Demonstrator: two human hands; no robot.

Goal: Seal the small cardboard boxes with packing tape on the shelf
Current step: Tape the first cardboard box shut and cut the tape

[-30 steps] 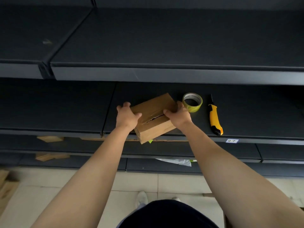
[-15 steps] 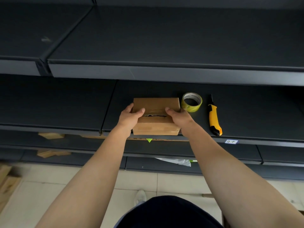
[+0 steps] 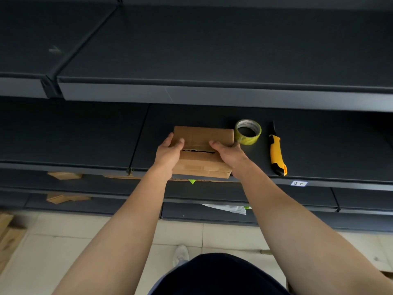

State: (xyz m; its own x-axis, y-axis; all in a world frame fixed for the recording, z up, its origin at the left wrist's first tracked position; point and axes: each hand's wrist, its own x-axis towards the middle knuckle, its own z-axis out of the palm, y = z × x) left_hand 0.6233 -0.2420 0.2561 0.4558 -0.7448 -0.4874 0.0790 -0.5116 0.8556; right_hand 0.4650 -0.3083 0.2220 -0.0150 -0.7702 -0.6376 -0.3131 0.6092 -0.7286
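One small brown cardboard box (image 3: 202,135) is sitting at the front of the dark matte shelf (image 3: 319,145), its flat flaps meeting at a ragged seam. Two hands are gripping it: the left hand (image 3: 168,155) and right hand (image 3: 229,154) are each clasping one side, thumbs pressing on top. One glossy yellowish ring of tape (image 3: 248,142) and one yellow-and-black knife (image 3: 276,154) are lying to its right.

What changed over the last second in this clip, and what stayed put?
The cardboard box was turned from skewed to square with the shelf edge. The left hand and right hand kept gripping its sides. The tape roll and utility knife stayed put.
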